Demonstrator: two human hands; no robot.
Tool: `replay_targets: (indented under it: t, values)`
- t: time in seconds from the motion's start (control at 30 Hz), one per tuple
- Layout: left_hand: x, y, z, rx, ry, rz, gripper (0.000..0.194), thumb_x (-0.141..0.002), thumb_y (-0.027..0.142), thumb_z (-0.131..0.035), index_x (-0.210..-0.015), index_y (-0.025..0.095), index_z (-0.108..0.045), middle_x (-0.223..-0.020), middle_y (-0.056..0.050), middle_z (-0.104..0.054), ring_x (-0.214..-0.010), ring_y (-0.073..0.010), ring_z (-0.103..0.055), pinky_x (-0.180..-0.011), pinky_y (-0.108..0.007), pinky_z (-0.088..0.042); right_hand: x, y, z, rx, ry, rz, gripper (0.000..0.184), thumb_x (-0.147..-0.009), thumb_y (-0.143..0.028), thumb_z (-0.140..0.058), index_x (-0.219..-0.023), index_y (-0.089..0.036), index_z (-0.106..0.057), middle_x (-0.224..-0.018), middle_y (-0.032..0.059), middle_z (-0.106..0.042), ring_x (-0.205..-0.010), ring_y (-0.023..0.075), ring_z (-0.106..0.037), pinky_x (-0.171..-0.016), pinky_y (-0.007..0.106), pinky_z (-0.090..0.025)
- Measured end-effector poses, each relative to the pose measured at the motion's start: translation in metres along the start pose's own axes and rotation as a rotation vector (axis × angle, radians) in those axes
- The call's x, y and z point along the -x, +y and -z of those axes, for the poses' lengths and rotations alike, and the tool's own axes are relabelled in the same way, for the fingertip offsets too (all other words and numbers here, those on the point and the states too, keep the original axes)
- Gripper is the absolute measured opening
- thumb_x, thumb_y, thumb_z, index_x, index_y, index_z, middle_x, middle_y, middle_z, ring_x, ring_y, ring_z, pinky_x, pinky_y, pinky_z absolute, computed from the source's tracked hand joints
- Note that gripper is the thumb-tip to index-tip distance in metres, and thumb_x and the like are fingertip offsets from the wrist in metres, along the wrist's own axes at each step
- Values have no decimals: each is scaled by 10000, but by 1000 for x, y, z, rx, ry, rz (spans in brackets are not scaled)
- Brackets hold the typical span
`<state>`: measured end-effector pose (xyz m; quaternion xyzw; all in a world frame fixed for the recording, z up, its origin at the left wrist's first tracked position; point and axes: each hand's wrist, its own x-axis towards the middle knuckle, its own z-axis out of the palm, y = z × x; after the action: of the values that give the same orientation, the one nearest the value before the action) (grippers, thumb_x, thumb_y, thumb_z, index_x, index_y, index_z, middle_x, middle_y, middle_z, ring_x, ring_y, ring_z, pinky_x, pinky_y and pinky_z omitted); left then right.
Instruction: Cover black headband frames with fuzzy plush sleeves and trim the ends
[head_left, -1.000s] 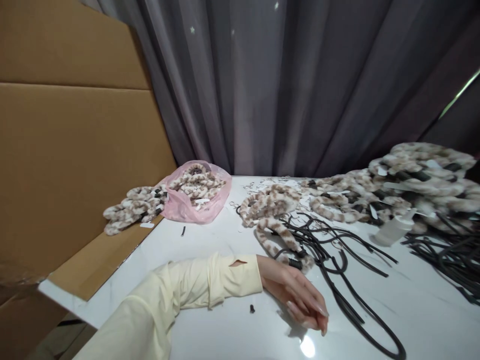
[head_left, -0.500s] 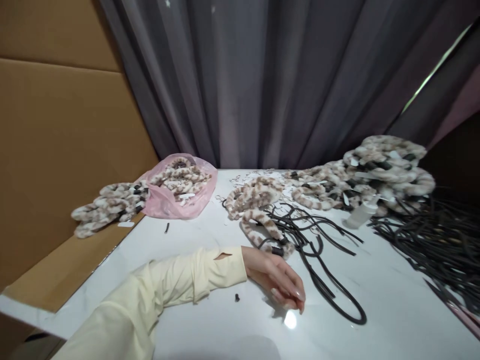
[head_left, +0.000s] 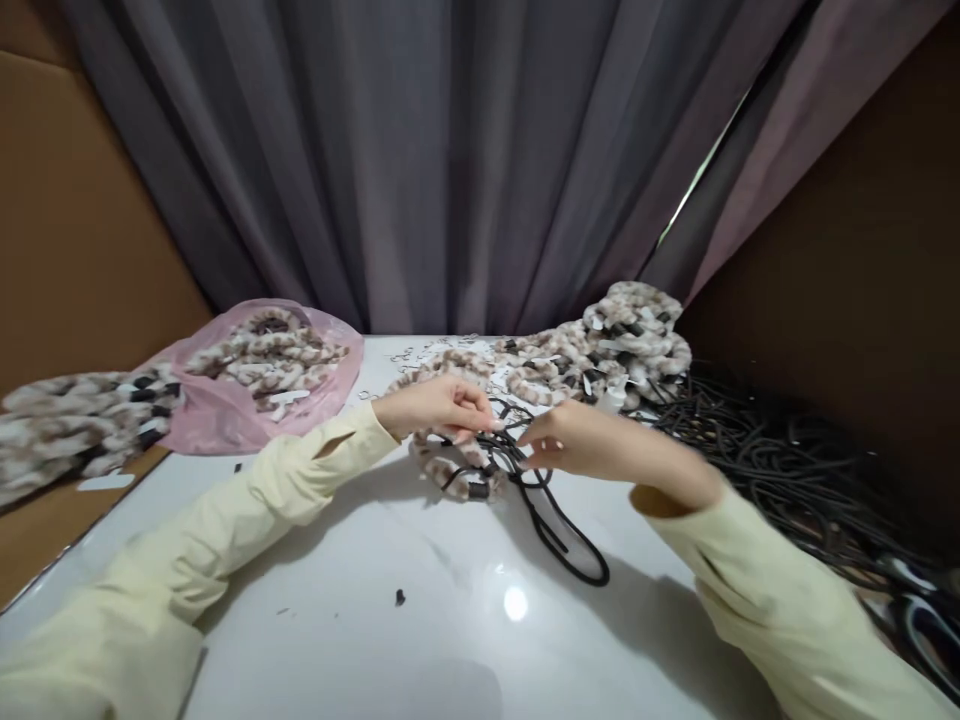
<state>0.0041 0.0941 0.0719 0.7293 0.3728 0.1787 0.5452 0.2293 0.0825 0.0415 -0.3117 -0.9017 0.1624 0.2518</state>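
My left hand point(head_left: 444, 408) reaches over the middle of the white table, its fingers closed in a pinch at the edge of a tangle of black cords point(head_left: 559, 530). From the other side, my right hand point(head_left: 574, 440) has its thumb and fingers closed on the same cords. Which strand each hand grips is hard to make out. Beneath and in front of the left hand lies a brown-and-white furry ring point(head_left: 439, 470) with a black band. A long cord loop trails from the tangle toward me.
A pink plastic bag point(head_left: 217, 405) of furry pieces stands at the left, with a furry heap point(head_left: 82, 415) beside it. More furry pieces point(head_left: 637, 330) are piled at the back right. A mass of black cords point(head_left: 757, 450) covers the right side. A small black scrap point(head_left: 400, 597) lies in front.
My right hand has come into view and reached the black cords. My left hand has moved from the near table up to the tangle and closed its fingers. The view has turned right.
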Motion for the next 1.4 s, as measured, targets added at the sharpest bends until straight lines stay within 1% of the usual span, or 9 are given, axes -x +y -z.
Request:
replay_targets:
  t: [0.07, 0.2, 0.43, 0.6, 0.7, 0.83, 0.97, 1.07, 1.4]
  values:
    - [-3, -1, 7, -37, 47, 14, 248, -745, 332, -597, -697, 90, -569, -475, 61, -494, -454, -33, -372, -470, -141, -249, -14, 7, -9, 27, -146, -28, 125, -699, -146, -671, -581, -147, -632, -508, -25, -570, -441, 64, -463, -454, 186, -355]
    - [-4, -13, 5, -82, 82, 47, 266, -727, 337, -595, -654, 83, -569, -459, 55, -506, -439, -33, -348, -439, -142, -205, -22, 8, -30, 76, -217, -186, 40, -735, -147, -631, -728, -136, -669, -657, 30, -645, -579, 119, -558, -543, 209, -386]
    - [9, -17, -18, 195, -23, 183, 321, -664, 381, -686, -599, 142, -481, -391, 65, -440, -353, -39, -291, -384, -174, -165, 0, -24, -30, 13, 90, -84, 57, -828, -210, -555, -818, -157, -572, -768, 40, -624, -676, 131, -559, -599, 224, -415]
    - [24, -25, -41, 695, -311, 302, 411, -742, 353, -611, -456, 154, -395, -268, 90, -220, -269, -26, -132, -335, -187, -78, 17, -52, -29, 142, 185, 158, 270, -839, -423, -535, -869, -155, -530, -741, 51, -614, -652, 137, -553, -556, 225, -403]
    - [29, -31, -51, 900, -519, 333, 470, -763, 244, -491, -338, 164, -308, -211, 48, -166, -212, -43, -102, -300, -212, -39, 17, -62, -32, 230, 140, 238, 248, -905, -356, -441, -807, -146, -530, -665, 39, -580, -591, 122, -517, -522, 221, -368]
    - [33, -27, -49, 961, -655, 385, 527, -784, 182, -404, -278, 166, -253, -207, 32, -82, -197, -50, -64, -298, -227, -13, 8, -67, -29, 37, 29, 234, 258, -918, -311, -422, -754, -142, -524, -609, 14, -535, -525, 89, -464, -497, 190, -348]
    - [40, -19, -40, 867, -986, 451, 694, -847, 501, -293, -227, 195, -236, -186, -11, -94, -195, -68, -112, -287, -263, -23, 0, -72, -20, -141, 32, 187, 226, -889, -315, -488, -768, -139, -562, -578, -12, -520, -491, 64, -436, -489, 163, -340]
    - [45, -17, -38, 861, -1121, 446, 736, -789, 676, -209, -223, 208, -261, -182, -27, -108, -191, -77, -140, -273, -275, -47, -2, -75, -15, -212, 32, 198, 186, -880, -275, -510, -816, -125, -598, -588, -10, -540, -504, 59, -455, -501, 151, -356]
    - [58, 2, -48, 876, -897, 441, 823, -895, 434, -8, -241, 167, -432, -203, -76, -246, -189, -112, -249, -275, -269, -133, -1, -69, -13, -354, 34, 248, 182, -822, -41, -478, -926, -97, -616, -606, 0, -596, -527, 60, -535, -530, 141, -409]
